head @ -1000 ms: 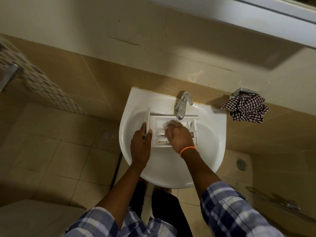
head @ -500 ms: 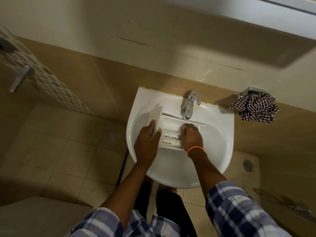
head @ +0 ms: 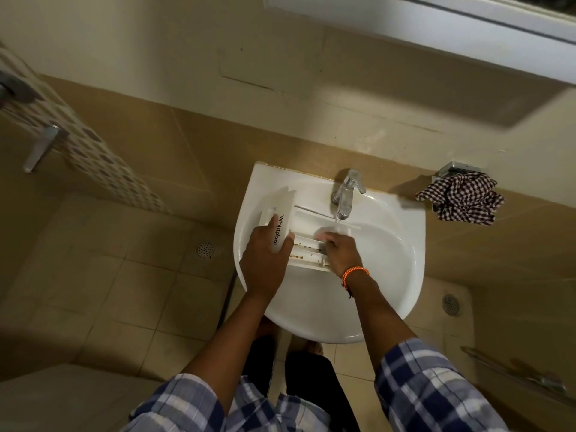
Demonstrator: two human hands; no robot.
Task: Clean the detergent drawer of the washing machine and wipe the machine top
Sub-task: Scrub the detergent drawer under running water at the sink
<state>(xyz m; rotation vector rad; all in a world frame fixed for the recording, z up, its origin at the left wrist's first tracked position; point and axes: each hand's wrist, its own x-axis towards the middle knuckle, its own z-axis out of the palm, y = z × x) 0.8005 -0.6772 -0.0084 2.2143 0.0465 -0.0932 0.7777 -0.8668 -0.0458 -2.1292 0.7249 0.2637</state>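
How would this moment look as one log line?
step: rinsing drawer | left hand: grips front panel | right hand: rubs inside | tap: running | sink

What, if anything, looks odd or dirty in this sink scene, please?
The white plastic detergent drawer in the white ceramic sink shows brown specks of grime along its inner dividers. A checked cloth hangs bunched up on the wall holder.
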